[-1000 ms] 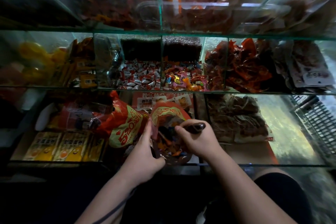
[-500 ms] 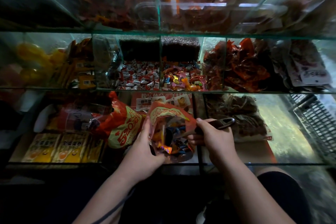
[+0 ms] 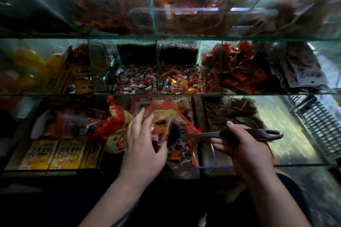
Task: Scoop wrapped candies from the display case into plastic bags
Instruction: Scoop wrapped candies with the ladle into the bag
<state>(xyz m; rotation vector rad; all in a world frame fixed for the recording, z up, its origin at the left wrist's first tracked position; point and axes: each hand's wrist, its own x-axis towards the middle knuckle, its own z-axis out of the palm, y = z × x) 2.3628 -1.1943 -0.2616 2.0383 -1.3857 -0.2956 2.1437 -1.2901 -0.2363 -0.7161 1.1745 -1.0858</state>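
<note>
Now the scoop (image 3: 208, 134) should tip well inside the mouth of the plastic bag (image 3: 166, 114), I think, so nothing falls beside it. The left hand (image 3: 142, 145) pinches the bag rim open and the right hand (image 3: 243, 145) grips the scoop handle. Some wrapped candies (image 3: 178, 150) lie in the bag, many more in a display case (image 3: 239, 94) compartment behind it

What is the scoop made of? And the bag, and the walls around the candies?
The scoop looks like metal: its neck and bowl rim gleam grey, and the dark handle end may be plastic or a rubber coating. The bag looks like thin plastic film, printed orange-red, crinkled and partly see-through. The case walls look like glass: clear, with green-tinted edges and reflections.
</note>
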